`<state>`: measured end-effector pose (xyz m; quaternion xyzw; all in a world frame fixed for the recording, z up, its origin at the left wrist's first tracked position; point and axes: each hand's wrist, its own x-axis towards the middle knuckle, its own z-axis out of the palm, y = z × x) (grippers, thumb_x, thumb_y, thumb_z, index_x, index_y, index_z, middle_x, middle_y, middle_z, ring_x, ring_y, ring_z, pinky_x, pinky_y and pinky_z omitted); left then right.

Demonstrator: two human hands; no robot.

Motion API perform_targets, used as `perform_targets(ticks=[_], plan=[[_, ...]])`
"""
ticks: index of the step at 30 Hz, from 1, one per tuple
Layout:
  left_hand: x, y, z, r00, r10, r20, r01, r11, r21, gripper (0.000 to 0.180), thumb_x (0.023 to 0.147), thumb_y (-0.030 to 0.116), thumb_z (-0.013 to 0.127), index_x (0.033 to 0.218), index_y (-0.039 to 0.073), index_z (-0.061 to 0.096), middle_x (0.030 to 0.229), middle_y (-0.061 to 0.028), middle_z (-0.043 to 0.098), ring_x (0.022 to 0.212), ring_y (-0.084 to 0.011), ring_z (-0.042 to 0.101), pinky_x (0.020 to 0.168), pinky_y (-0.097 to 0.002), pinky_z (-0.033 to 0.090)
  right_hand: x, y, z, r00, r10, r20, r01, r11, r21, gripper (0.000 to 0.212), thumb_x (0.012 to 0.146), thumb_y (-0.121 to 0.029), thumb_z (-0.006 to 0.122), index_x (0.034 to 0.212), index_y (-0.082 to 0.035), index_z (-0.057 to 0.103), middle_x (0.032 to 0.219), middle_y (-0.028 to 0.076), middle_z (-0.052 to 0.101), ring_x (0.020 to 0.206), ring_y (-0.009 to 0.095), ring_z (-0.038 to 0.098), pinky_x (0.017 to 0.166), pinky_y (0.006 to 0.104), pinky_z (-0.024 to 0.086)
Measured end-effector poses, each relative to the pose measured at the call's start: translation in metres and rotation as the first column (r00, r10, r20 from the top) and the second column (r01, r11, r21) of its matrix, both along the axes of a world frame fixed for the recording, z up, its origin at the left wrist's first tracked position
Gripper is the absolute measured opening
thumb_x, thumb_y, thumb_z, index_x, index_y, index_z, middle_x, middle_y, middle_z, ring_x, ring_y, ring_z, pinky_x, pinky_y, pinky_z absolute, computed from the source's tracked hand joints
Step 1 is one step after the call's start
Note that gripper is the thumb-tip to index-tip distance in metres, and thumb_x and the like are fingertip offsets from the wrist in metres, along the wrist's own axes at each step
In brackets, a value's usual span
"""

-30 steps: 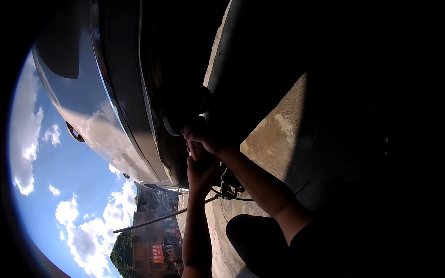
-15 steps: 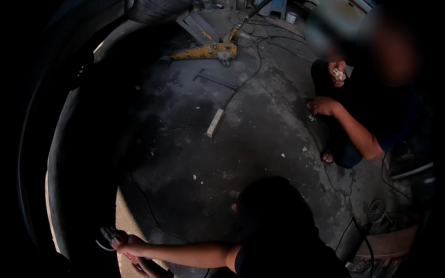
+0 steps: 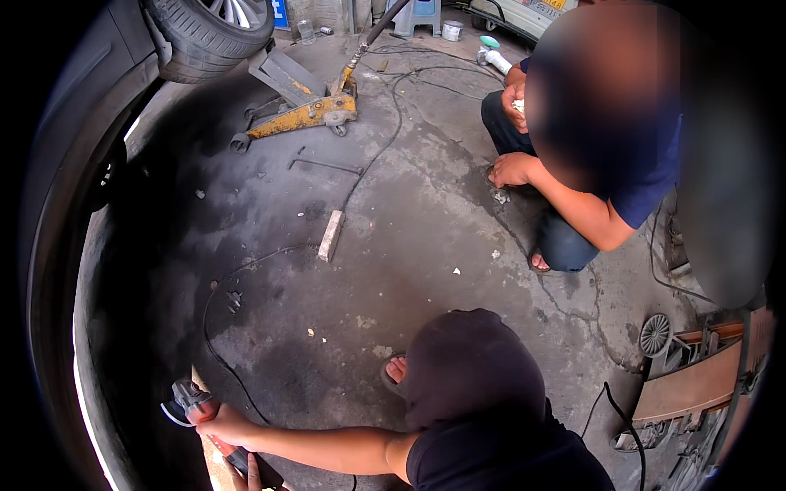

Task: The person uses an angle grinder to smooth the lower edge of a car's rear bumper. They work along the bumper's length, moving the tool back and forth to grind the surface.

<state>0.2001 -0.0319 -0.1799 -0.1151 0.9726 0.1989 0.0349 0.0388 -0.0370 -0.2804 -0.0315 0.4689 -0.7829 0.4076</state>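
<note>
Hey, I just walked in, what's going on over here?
The camera wearer's right hand grips a red and black power tool near a dark car, with the left hand at its rear end. Whether it is running, I can't tell. A co-worker in a dark blue top crouches on the floor, holding something whitish. A yellow floor jack stands near a wheel.

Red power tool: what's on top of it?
Right hand grips the power tool behind its head; left hand overlaps its black rear, cut by the frame edge. What both cover can't be seen.
</note>
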Motion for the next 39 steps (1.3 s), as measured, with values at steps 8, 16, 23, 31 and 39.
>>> perform_targets(ticks=[8,16,23,31,39], plan=[[0.036,0.006,0.031,0.993,0.097,0.070,-0.070,0.943,-0.325,0.081,0.077,0.023,0.084,0.150,0.030,0.050,0.145,-0.0247,0.054,0.091,-0.0335,0.074,0.080,-0.0405,0.061,0.048,-0.024,0.019,0.974,0.157,0.165,-0.145,0.986,-0.085,0.020,0.077,-0.021,0.076,0.080,-0.004,0.068,0.074,0.005,0.067,0.068,0.014,0.066,0.064,0.0295,0.051],[0.038,-0.002,0.010,0.967,0.253,0.009,-0.251,0.955,0.157,0.079,0.061,-0.003,0.088,0.135,0.014,0.065,0.142,-0.0291,0.052,0.096,-0.0318,0.074,0.082,-0.0375,0.062,0.042,-0.027,-0.004,0.918,0.259,0.301,-0.211,0.960,-0.181,0.027,0.084,-0.024,0.078,0.101,-0.004,0.072,0.089,0.006,0.071,0.077,0.015,0.069,0.067,0.0288,0.055],[0.043,-0.001,0.018,0.938,0.327,0.117,-0.342,0.928,0.149,0.078,0.064,0.006,0.089,0.136,0.023,0.065,0.143,-0.0322,0.048,0.109,-0.0404,0.069,0.087,-0.0413,0.061,0.044,-0.019,0.005,0.879,0.330,0.345,-0.267,0.938,-0.219,0.027,0.085,-0.019,0.077,0.106,-0.003,0.070,0.088,0.007,0.070,0.075,0.017,0.069,0.067,0.0315,0.056],[0.046,-0.004,0.028,0.933,0.303,0.193,-0.320,0.945,0.066,0.081,0.065,0.009,0.089,0.139,0.028,0.062,0.136,-0.0319,0.052,0.109,-0.0447,0.067,0.090,-0.0448,0.059,0.056,-0.019,0.005,0.847,0.376,0.375,-0.285,0.918,-0.276,0.024,0.087,-0.017,0.076,0.104,-0.002,0.068,0.087,0.009,0.070,0.074,0.019,0.070,0.066,0.0342,0.058],[0.054,-0.007,0.026,0.939,0.278,0.200,-0.296,0.953,0.065,0.089,0.066,0.010,0.089,0.143,0.038,0.056,0.139,-0.0394,0.046,0.103,-0.0450,0.069,0.088,-0.0439,0.060,0.061,-0.019,0.011,0.829,0.405,0.386,-0.314,0.908,-0.277,0.027,0.087,-0.016,0.076,0.107,-0.002,0.066,0.087,0.011,0.069,0.076,0.022,0.070,0.069,0.0369,0.060]])
